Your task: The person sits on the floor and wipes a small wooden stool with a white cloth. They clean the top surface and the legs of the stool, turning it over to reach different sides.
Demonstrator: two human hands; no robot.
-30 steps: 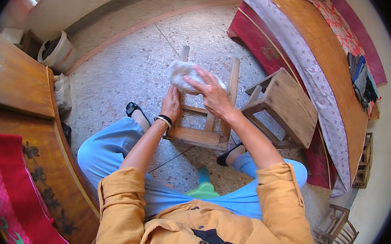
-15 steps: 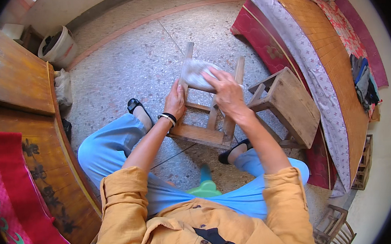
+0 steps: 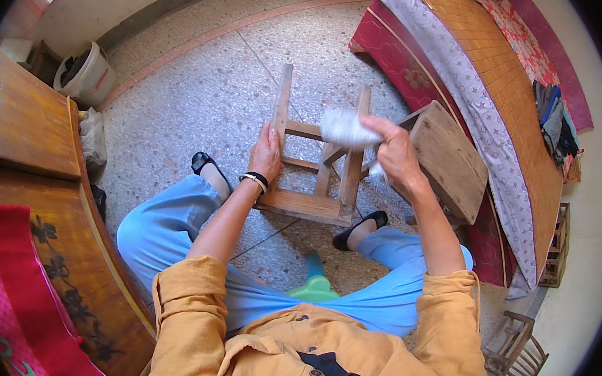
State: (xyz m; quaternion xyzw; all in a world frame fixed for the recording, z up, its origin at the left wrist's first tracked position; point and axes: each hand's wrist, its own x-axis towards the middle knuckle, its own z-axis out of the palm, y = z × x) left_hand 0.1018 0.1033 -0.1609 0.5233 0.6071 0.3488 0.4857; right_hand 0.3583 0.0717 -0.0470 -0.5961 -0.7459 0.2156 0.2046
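Note:
A wooden stool (image 3: 302, 203) is tipped between my knees, its legs pointing away from me and its crossbars showing. My left hand (image 3: 265, 153) is closed around the left leg. In my right hand (image 3: 396, 154) is a whitish cloth (image 3: 347, 128), bunched and blurred by motion, held at the right leg near a crossbar. A bit of the cloth also shows below the right hand's fingers. Where cloth and leg meet is partly hidden.
A second wooden stool (image 3: 448, 164) lies tilted on the right, against the bed (image 3: 496, 85). A wooden cabinet (image 3: 17, 134) with a red floral cloth (image 3: 35, 297) stands left. A white bucket (image 3: 87, 78) is at the far left. Something green (image 3: 313, 288) shows beneath me.
My right hand has moved right with the cloth, from the stool's left leg to its right leg. The left hand keeps its hold on the left leg.

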